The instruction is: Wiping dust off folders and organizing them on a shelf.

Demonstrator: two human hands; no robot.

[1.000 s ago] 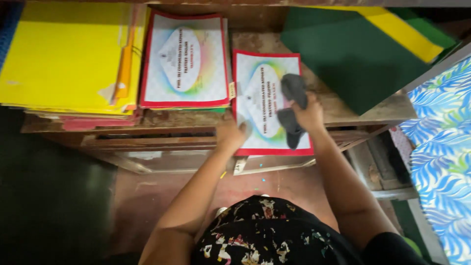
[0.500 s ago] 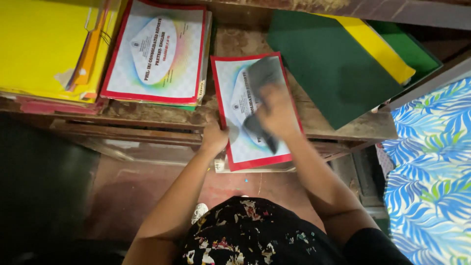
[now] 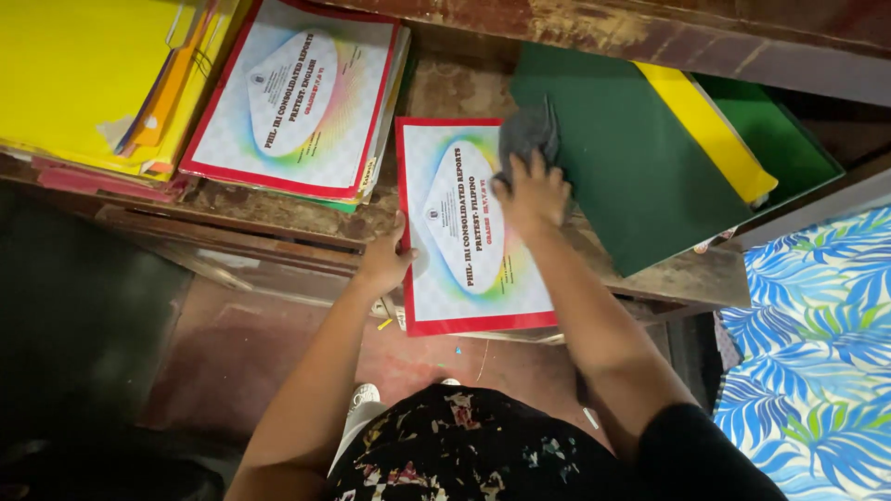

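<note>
On the wooden shelf (image 3: 278, 218), red-bordered folder (image 3: 469, 232) lies under both hands.

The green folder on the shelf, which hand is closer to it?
Right. The right hand presses a grey cloth on the red-bordered booklet, right beside the green folder. The left hand grips the booklet's far left edge.

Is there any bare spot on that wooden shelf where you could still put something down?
Little. One bare strip of wooden shelf runs between the red-bordered booklet under both hands and the second booklet; another narrow strip lies before the green folder. The left end is crowded with yellow folders.
</note>
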